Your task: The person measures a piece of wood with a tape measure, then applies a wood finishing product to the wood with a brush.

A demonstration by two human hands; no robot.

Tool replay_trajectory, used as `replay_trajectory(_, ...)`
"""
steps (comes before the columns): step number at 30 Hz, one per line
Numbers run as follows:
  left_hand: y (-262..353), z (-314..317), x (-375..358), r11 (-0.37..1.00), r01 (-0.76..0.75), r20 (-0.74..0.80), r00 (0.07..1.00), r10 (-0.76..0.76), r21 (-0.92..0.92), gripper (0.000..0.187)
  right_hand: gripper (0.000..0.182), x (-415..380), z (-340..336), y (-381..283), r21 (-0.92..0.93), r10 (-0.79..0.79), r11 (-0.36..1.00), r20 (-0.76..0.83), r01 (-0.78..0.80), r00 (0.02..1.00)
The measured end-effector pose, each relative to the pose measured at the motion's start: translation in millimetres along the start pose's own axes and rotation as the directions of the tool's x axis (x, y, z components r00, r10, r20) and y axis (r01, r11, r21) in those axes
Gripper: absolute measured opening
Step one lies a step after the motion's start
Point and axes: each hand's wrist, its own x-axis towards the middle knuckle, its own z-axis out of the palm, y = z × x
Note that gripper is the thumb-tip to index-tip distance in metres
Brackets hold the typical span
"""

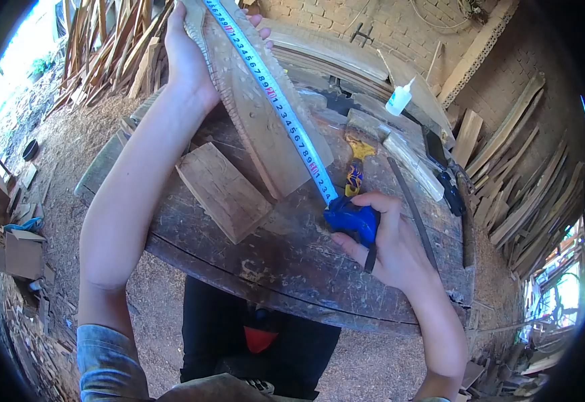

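My right hand [389,244] grips a blue tape measure [351,220] above the workbench. Its blade [275,100] is pulled out up and left, lying along a carved wooden board [252,124] with a ridged edge. Near the top of the view, my left hand [188,57] is wrapped round the far part of that board, fingertips showing on its other side. Between my arms a rectangular wood block [225,191] rests on the bench. A yellow-and-purple-handled tool [356,164] lies just beyond the tape case.
The worn workbench [292,288] carries a white glue bottle [399,98], a dark phone [434,147], a black object [451,193] and a thin metal strip [413,211]. Wood strips [527,181] lean at the right, more [114,50] at the upper left. Shavings cover the floor.
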Motion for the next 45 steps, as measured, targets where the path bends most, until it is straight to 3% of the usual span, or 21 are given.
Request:
replay_trajectory(7,0,-7,3,0.999,-0.003,-0.017,1.000,0.004,0.046,0.080,0.060,5,-7,-3,0.018,0.030,0.999,0.016,-0.030,0.999)
replay_trajectory(17,4,-34,17,0.974,-0.021,-0.053,0.998,0.033,0.227,0.099,0.060,3,-7,1,0.000,-0.039,0.999,-0.021,0.039,0.999)
replay_trajectory(31,9,-39,18,0.979,0.011,-0.033,0.999,-0.005,0.203,0.094,0.051,4,-6,-3,0.037,-0.025,0.999,-0.014,0.025,1.000)
replay_trajectory(34,24,-46,26,0.958,-0.074,-0.036,0.996,0.087,0.276,0.095,0.050,1,-8,-1,0.036,-0.037,0.999,0.001,0.037,0.999)
replay_trajectory(38,41,-61,32,0.960,-0.079,-0.058,0.994,0.098,0.268,0.096,0.049,1,-9,0,0.013,-0.078,0.997,-0.001,0.078,0.997)
replay_trajectory(42,34,-51,26,0.955,-0.099,-0.079,0.989,0.126,0.280,0.095,0.049,-1,-11,-1,-0.015,-0.065,0.998,0.050,0.066,0.997)
replay_trajectory(45,14,-26,13,0.965,-0.059,-0.071,0.994,0.080,0.255,0.094,0.050,-2,-9,2,0.014,-0.078,0.997,-0.013,0.079,0.997)
